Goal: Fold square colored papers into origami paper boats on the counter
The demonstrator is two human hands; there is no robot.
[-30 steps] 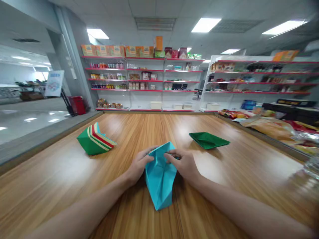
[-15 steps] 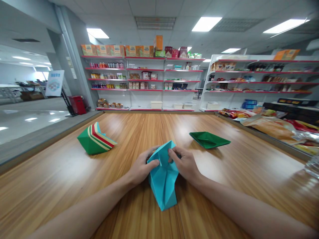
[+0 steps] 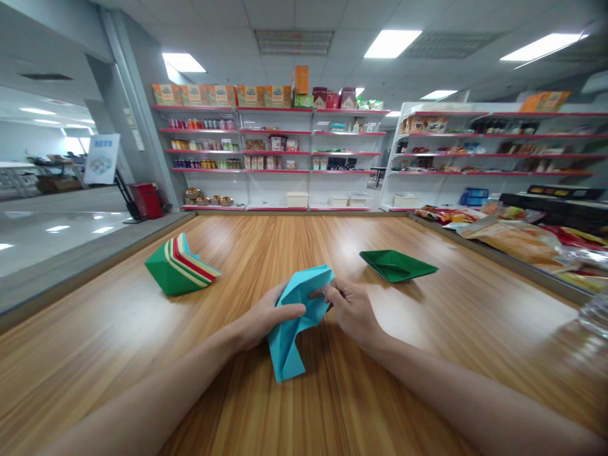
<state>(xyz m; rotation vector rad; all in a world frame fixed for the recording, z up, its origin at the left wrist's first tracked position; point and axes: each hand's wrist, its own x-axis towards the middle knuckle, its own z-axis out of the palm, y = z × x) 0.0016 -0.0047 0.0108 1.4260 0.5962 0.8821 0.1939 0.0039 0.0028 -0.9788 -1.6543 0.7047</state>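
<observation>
A folded sheet of light blue paper [image 3: 287, 345] is held up between my hands above the wooden table. My left hand [image 3: 266, 316] grips its left side, thumb across the front and the fingers hidden behind. At the paper's upper right edge, my right hand [image 3: 354, 310] pinches it, with one finger reaching inside the fold. To the left lies a stack of folded papers [image 3: 178, 269] in green, cream, red and blue, nested together. A dark green folded paper boat [image 3: 398, 266] rests to the right, its long points spread sideways.
The wood-grain table [image 3: 228, 405] has a raised rim around it. Snack bags [image 3: 517, 240] lie beyond its right edge. A clear plastic item [image 3: 593, 316] sits at the far right. Stocked shelves [image 3: 278, 158] stand behind the table.
The blue paper has tilted, its lower end swinging left and bending inward. My right hand has shifted its pinch slightly outward, to the paper's right edge.
</observation>
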